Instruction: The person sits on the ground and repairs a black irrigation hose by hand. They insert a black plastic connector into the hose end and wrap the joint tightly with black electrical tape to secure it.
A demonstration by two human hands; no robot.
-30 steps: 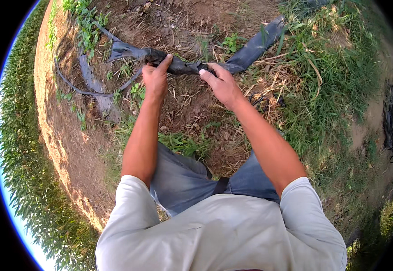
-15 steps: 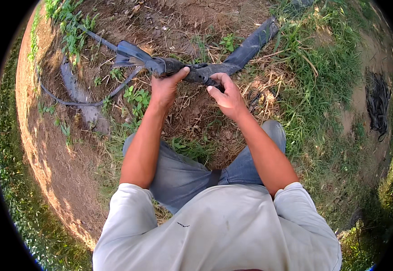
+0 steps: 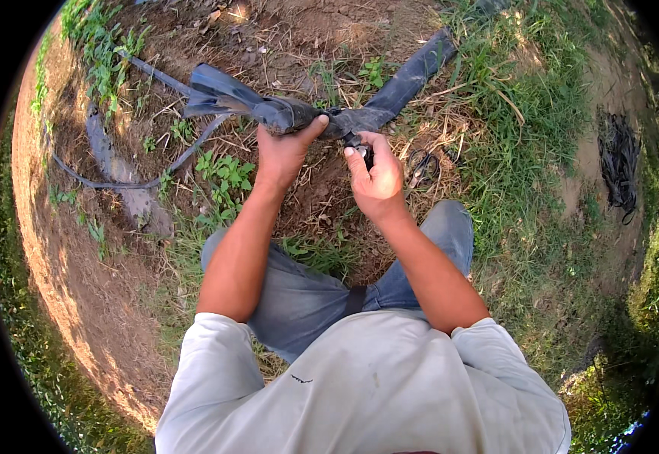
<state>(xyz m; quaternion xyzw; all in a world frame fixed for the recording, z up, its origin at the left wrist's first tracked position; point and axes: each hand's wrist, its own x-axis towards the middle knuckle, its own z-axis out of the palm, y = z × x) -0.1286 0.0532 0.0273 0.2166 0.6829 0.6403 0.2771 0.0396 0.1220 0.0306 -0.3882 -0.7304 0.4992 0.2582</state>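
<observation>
A flattened black plastic hose [image 3: 409, 79] runs across the ground in front of me, its left part bunched and folded over. My left hand [image 3: 282, 155] grips that bunched part from below, thumb on its near side. My right hand [image 3: 375, 174], to the right and slightly lower, is closed on a small dark piece [image 3: 351, 139] hanging from the hose's middle; its exact shape is partly hidden by my fingers. A thin black tube [image 3: 148, 184] curves over the soil on the left, beside a muddy strip of plastic sheet [image 3: 106, 151].
Soil with straw and weeds surrounds the hose. Thick grass [image 3: 519, 212] grows at the right, with a tangled pile of black strips [image 3: 618, 159] on dirt beyond it. A small dark loop [image 3: 422, 168] lies by my right hand. My bent knees are below.
Both hands have moved lower, and the left one has turned the bunched hose. My right hand has shifted from the hose onto the small dark piece below it. The view has tilted slightly.
</observation>
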